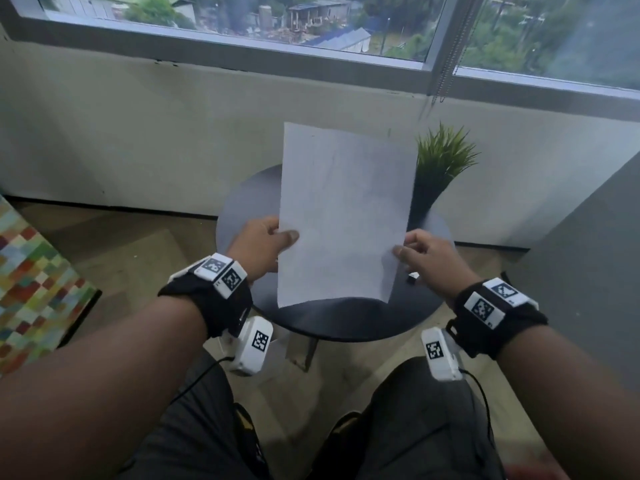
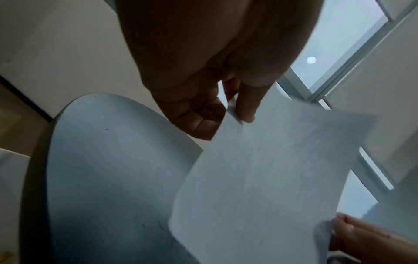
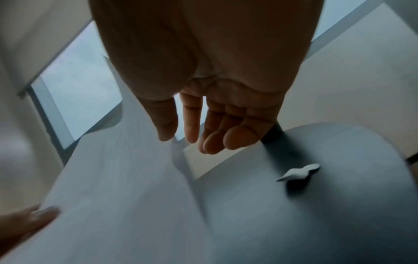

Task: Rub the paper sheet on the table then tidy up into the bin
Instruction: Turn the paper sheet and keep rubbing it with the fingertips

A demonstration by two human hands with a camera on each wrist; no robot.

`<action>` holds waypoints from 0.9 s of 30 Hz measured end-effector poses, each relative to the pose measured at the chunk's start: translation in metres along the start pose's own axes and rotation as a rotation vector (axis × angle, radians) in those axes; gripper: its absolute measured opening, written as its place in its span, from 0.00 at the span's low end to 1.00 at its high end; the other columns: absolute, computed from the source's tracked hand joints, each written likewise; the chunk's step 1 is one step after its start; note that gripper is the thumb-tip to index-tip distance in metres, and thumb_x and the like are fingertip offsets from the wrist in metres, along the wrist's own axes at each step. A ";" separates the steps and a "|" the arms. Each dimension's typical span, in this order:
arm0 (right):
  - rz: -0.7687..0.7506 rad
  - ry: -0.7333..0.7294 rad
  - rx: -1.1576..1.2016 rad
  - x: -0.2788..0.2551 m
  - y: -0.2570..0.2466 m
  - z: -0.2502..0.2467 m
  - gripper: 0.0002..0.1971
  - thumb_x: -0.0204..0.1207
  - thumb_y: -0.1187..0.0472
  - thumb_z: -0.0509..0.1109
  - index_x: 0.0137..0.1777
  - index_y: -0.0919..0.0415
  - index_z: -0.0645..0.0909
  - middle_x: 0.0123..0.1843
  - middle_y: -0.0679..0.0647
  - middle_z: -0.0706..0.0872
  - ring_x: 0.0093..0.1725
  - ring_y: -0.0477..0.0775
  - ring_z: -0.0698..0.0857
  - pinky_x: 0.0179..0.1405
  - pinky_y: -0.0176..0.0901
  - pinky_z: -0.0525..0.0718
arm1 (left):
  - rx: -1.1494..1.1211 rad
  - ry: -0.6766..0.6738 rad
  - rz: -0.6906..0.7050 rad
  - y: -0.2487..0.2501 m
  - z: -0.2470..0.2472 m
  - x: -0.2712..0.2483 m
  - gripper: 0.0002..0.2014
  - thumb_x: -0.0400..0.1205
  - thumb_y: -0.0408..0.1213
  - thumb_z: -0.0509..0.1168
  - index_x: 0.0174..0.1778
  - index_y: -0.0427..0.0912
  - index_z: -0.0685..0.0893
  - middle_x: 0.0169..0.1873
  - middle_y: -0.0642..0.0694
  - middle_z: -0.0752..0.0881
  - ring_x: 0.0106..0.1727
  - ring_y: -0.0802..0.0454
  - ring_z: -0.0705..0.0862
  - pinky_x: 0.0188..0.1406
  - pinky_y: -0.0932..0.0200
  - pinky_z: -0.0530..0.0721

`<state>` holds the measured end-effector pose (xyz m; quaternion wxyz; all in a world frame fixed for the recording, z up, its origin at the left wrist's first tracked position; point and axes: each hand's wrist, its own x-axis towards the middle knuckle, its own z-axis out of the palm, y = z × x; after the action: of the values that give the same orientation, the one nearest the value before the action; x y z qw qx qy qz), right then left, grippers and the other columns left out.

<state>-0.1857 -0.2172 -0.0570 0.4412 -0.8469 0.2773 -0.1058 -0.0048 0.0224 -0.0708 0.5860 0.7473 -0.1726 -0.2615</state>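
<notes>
A white paper sheet (image 1: 343, 216) (image 2: 260, 187) (image 3: 113, 196) is held up, tilted, above the round dark table (image 1: 346, 320). My left hand (image 1: 273, 240) (image 2: 239, 114) pinches its left edge, thumb on the near face and fingers behind. My right hand (image 1: 412, 251) (image 3: 178, 135) pinches the right edge in the same way, with its fingers loosely bent. A small white-and-black object (image 1: 412, 278) (image 3: 298, 174), perhaps an eraser, lies on the table below my right hand.
A green potted plant (image 1: 440, 161) stands at the table's far right, behind the sheet. A colourful chequered surface (image 1: 31, 278) is on the left, a grey panel (image 1: 588, 254) on the right. A wall and window lie beyond. My knees are under the table's near edge.
</notes>
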 end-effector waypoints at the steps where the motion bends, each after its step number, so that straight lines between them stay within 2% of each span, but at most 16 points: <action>1: 0.017 0.007 -0.018 0.005 0.004 -0.004 0.06 0.79 0.55 0.71 0.50 0.57 0.83 0.44 0.57 0.88 0.38 0.53 0.85 0.36 0.49 0.85 | -0.003 0.009 -0.023 0.002 -0.001 0.002 0.04 0.86 0.36 0.70 0.53 0.48 0.89 0.49 0.44 0.94 0.52 0.42 0.93 0.51 0.40 0.92; 2: 0.037 0.008 -0.096 0.009 0.011 -0.006 0.07 0.79 0.54 0.71 0.53 0.55 0.83 0.46 0.55 0.88 0.40 0.52 0.86 0.35 0.44 0.84 | 0.010 0.012 -0.050 0.001 -0.002 0.003 0.04 0.85 0.35 0.70 0.53 0.47 0.89 0.50 0.43 0.94 0.51 0.42 0.92 0.50 0.42 0.92; 3: 0.057 -0.005 -0.232 0.012 0.021 -0.007 0.09 0.79 0.54 0.71 0.56 0.54 0.83 0.49 0.53 0.88 0.43 0.52 0.87 0.39 0.42 0.84 | 0.046 0.012 -0.082 -0.001 -0.003 0.003 0.04 0.85 0.34 0.70 0.53 0.45 0.89 0.51 0.42 0.93 0.50 0.42 0.92 0.49 0.43 0.92; 6: 0.116 -0.085 -0.639 0.016 0.059 -0.001 0.16 0.78 0.52 0.71 0.65 0.52 0.81 0.60 0.57 0.82 0.58 0.59 0.84 0.62 0.52 0.81 | 0.242 -0.007 -0.142 -0.016 -0.006 0.006 0.03 0.82 0.36 0.74 0.50 0.42 0.89 0.50 0.41 0.92 0.51 0.40 0.92 0.55 0.38 0.91; 7: 0.122 -0.085 -0.691 0.016 0.069 0.002 0.17 0.78 0.51 0.71 0.66 0.50 0.81 0.62 0.57 0.79 0.60 0.61 0.82 0.65 0.54 0.80 | 0.336 -0.016 -0.152 -0.020 -0.006 0.006 0.06 0.82 0.37 0.75 0.51 0.41 0.87 0.51 0.41 0.91 0.51 0.40 0.91 0.57 0.41 0.90; 8: 0.117 -0.067 -0.710 0.015 0.076 0.005 0.17 0.77 0.52 0.71 0.65 0.49 0.81 0.62 0.58 0.77 0.61 0.63 0.82 0.66 0.54 0.79 | 0.438 -0.023 -0.164 -0.024 -0.005 0.004 0.10 0.82 0.39 0.75 0.56 0.41 0.85 0.53 0.42 0.90 0.52 0.40 0.89 0.58 0.43 0.89; 10: 0.088 -0.031 -0.705 0.019 0.080 0.005 0.15 0.77 0.53 0.71 0.64 0.50 0.82 0.61 0.58 0.78 0.61 0.63 0.82 0.66 0.53 0.78 | 0.587 -0.019 -0.185 -0.031 -0.004 0.002 0.29 0.80 0.42 0.77 0.76 0.46 0.75 0.62 0.40 0.84 0.58 0.39 0.87 0.61 0.43 0.86; 12: 0.089 -0.030 -0.697 0.025 0.078 0.003 0.13 0.79 0.55 0.69 0.62 0.54 0.82 0.61 0.58 0.80 0.62 0.62 0.81 0.64 0.50 0.78 | 0.750 -0.027 -0.154 -0.032 -0.003 -0.001 0.44 0.78 0.46 0.78 0.86 0.53 0.60 0.74 0.38 0.73 0.68 0.36 0.81 0.69 0.40 0.81; 13: 0.097 -0.035 -0.700 0.028 0.077 0.001 0.11 0.80 0.55 0.68 0.60 0.55 0.82 0.61 0.59 0.81 0.62 0.62 0.80 0.63 0.49 0.77 | 0.845 -0.046 -0.114 -0.031 -0.001 -0.001 0.46 0.78 0.48 0.77 0.87 0.55 0.57 0.78 0.38 0.67 0.72 0.35 0.77 0.72 0.39 0.78; 15: 0.107 -0.048 -0.728 0.036 0.074 -0.001 0.09 0.82 0.54 0.65 0.57 0.55 0.82 0.61 0.60 0.81 0.61 0.63 0.80 0.62 0.50 0.77 | 1.014 -0.119 -0.001 -0.022 0.007 -0.003 0.44 0.79 0.54 0.74 0.87 0.58 0.58 0.81 0.42 0.62 0.80 0.38 0.68 0.77 0.38 0.73; 17: 0.087 -0.063 -0.709 0.040 0.066 0.000 0.09 0.83 0.53 0.62 0.56 0.53 0.81 0.60 0.61 0.82 0.59 0.64 0.81 0.61 0.52 0.78 | 1.152 -0.228 0.112 -0.009 0.022 -0.006 0.42 0.79 0.59 0.72 0.87 0.59 0.58 0.84 0.47 0.61 0.84 0.43 0.61 0.78 0.39 0.71; 19: 0.031 -0.085 -0.636 0.039 0.051 0.005 0.07 0.83 0.55 0.62 0.54 0.53 0.81 0.57 0.57 0.85 0.54 0.61 0.82 0.56 0.50 0.80 | 1.268 -0.349 0.182 -0.001 0.041 -0.006 0.44 0.79 0.64 0.70 0.88 0.59 0.58 0.86 0.48 0.58 0.85 0.43 0.60 0.79 0.41 0.70; 22: -0.067 -0.217 -0.586 0.028 0.023 0.020 0.09 0.82 0.55 0.65 0.56 0.53 0.85 0.52 0.50 0.87 0.49 0.52 0.83 0.48 0.41 0.77 | 1.390 -0.481 0.222 -0.003 0.070 -0.005 0.51 0.74 0.72 0.68 0.89 0.56 0.55 0.89 0.45 0.53 0.87 0.41 0.56 0.80 0.38 0.67; 24: -0.097 -0.327 -0.554 0.020 0.014 0.036 0.09 0.82 0.53 0.67 0.58 0.51 0.83 0.47 0.46 0.88 0.43 0.49 0.86 0.42 0.35 0.79 | 1.441 -0.530 0.220 -0.012 0.082 -0.004 0.56 0.71 0.76 0.68 0.89 0.56 0.52 0.90 0.45 0.50 0.88 0.40 0.54 0.81 0.35 0.65; 25: -0.106 -0.355 -0.549 0.017 0.014 0.042 0.09 0.81 0.52 0.68 0.59 0.50 0.81 0.45 0.46 0.88 0.41 0.48 0.86 0.40 0.34 0.80 | 1.456 -0.542 0.216 -0.016 0.085 -0.004 0.58 0.69 0.77 0.68 0.89 0.56 0.51 0.90 0.46 0.49 0.88 0.40 0.53 0.81 0.34 0.65; 27: -0.118 -0.338 -0.589 0.018 0.016 0.050 0.11 0.80 0.51 0.69 0.60 0.51 0.79 0.46 0.47 0.87 0.43 0.51 0.85 0.43 0.40 0.80 | 1.467 -0.544 0.218 -0.022 0.085 -0.004 0.60 0.67 0.79 0.68 0.90 0.57 0.49 0.90 0.48 0.46 0.89 0.42 0.50 0.80 0.32 0.65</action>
<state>-0.1561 -0.2003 -0.1006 0.2105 -0.9581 0.1694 0.0950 -0.0596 -0.0369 -0.1068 -0.0971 0.8318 -0.5104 -0.1955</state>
